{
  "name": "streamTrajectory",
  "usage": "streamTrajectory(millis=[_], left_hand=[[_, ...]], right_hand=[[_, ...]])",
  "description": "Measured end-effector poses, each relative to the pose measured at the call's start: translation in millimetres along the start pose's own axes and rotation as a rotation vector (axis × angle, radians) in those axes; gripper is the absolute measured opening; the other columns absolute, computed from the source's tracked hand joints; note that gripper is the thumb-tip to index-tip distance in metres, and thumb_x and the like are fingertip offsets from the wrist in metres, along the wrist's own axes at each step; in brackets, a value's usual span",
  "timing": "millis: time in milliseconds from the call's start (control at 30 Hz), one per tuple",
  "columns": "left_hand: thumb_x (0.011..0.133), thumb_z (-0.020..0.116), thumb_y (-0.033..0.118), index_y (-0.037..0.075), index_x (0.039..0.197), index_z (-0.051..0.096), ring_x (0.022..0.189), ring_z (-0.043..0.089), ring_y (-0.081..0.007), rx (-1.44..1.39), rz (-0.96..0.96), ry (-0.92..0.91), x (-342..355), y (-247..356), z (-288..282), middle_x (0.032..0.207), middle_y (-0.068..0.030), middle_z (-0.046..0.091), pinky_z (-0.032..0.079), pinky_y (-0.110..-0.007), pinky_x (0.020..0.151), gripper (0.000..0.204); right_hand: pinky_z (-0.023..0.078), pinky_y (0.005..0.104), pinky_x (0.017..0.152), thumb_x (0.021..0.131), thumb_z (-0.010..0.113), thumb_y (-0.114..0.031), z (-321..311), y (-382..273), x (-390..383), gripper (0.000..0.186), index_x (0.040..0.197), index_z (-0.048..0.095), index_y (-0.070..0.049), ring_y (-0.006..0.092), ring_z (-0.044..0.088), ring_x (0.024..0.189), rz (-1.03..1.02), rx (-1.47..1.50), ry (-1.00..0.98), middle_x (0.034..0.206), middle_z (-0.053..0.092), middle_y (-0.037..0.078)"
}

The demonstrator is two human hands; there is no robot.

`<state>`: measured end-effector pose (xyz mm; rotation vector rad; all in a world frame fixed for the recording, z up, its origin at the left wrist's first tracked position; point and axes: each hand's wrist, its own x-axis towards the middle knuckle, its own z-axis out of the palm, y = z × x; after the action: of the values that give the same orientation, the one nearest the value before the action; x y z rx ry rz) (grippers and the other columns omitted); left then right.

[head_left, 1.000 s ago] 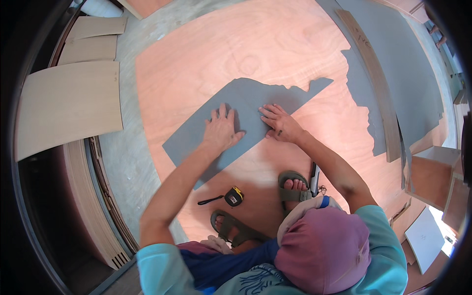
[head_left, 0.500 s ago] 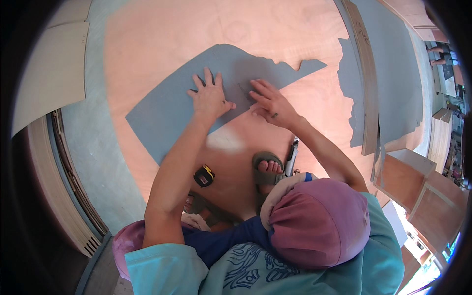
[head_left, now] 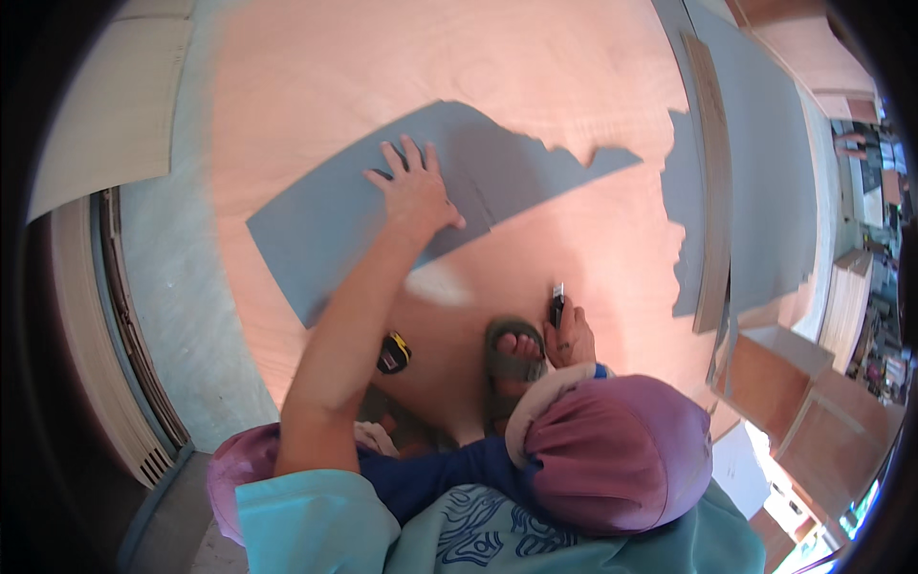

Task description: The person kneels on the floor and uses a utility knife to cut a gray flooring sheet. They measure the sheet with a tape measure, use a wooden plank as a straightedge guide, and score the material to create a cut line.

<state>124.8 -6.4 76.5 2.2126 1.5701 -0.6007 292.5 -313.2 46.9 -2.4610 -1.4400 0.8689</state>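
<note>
Flat on a piece of grey sheet (head_left: 354, 215) my left hand (head_left: 418, 199) lies with its fingers spread. The sheet has one ragged edge on its far right side, and a dark line runs across it right of my hand. Near my right foot, my right hand (head_left: 574, 340) is closed around a utility knife (head_left: 557, 304), dark with a silvery end that points away from me. Between my feet and my left forearm rests a black and yellow tape measure (head_left: 394, 353).
Pale pinkish plywood (head_left: 430, 57) lies under the sheet. At the right, a wooden strip (head_left: 710, 182) lies on a larger grey sheet (head_left: 770, 172) with a torn edge. Wooden boxes (head_left: 775, 368) stand at the lower right. Stacked boards (head_left: 91, 344) line the left.
My right hand has left the grey sheet, drawn back toward me and taken hold of the utility knife that lay by my foot. My left hand still presses on the sheet.
</note>
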Motion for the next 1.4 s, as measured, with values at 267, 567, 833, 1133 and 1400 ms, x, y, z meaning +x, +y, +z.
streamTrajectory(millis=[267, 567, 833, 1133, 1400], left_hand=[[0.057, 0.091, 0.047, 0.012, 0.157, 0.017, 0.147, 0.006, -0.0516, -0.117, -0.021, -0.038, -2.1, -7.2, 4.0, 0.163, -0.0183, 0.006, 0.03, -0.074, 0.105, 0.13], [0.061, 0.088, 0.048, 0.017, 0.158, 0.019, 0.146, 0.011, -0.0527, -0.072, -0.022, -0.026, -1.6, -7.8, 4.8, 0.165, -0.0152, 0.007, 0.036, -0.073, 0.1, 0.123], [0.062, 0.086, 0.049, 0.017, 0.158, 0.02, 0.145, 0.013, -0.0531, -0.044, -0.011, -0.025, 0.5, -7.8, 6.9, 0.165, -0.0159, 0.007, 0.037, -0.072, 0.099, 0.122], [0.061, 0.086, 0.051, 0.018, 0.158, 0.021, 0.145, 0.014, -0.053, -0.029, 0.002, -0.009, 0.8, -12.4, 9.6, 0.164, -0.0162, 0.009, 0.037, -0.073, 0.097, 0.121], [0.06, 0.086, 0.052, 0.018, 0.157, 0.022, 0.144, 0.019, -0.0498, -0.047, 0.02, 0.047, 3.0, -18.4, 14.1, 0.164, -0.014, 0.012, 0.039, -0.071, 0.095, 0.121]], right_hand=[[0.049, 0.0524, 0.078, 0.093, 0.05, -0.008, -32.3, -110.7, 159.6, 0.039, 0.127, 0.046, 0.011, 0.0512, 0.06, 0.093, -0.414, 0.242, 0.027, 0.098, 0.062, 0.035], [0.052, 0.0524, 0.072, 0.089, 0.053, -0.012, -19.5, -198.6, 278.4, 0.019, 0.095, 0.057, 0.005, 0.0483, 0.063, 0.079, -0.499, 0.054, 0.032, 0.079, 0.064, 0.031], [0.053, 0.0518, 0.073, 0.088, 0.054, -0.011, -18.4, -208.2, 288.4, 0.019, 0.097, 0.059, 0.005, 0.0475, 0.064, 0.078, -0.487, -0.013, -0.006, 0.08, 0.064, 0.031], [0.052, 0.0498, 0.071, 0.09, 0.053, -0.015, -20.3, -213.7, 275.4, 0.019, 0.097, 0.06, 0.001, 0.0477, 0.064, 0.082, -0.446, 0.026, -0.002, 0.082, 0.064, 0.031], [0.054, 0.0509, 0.072, 0.089, 0.056, -0.013, -20.6, -228.0, 280.8, 0.022, 0.1, 0.058, 0.007, 0.0483, 0.064, 0.08, -0.46, -0.148, 0.002, 0.083, 0.065, 0.033]])
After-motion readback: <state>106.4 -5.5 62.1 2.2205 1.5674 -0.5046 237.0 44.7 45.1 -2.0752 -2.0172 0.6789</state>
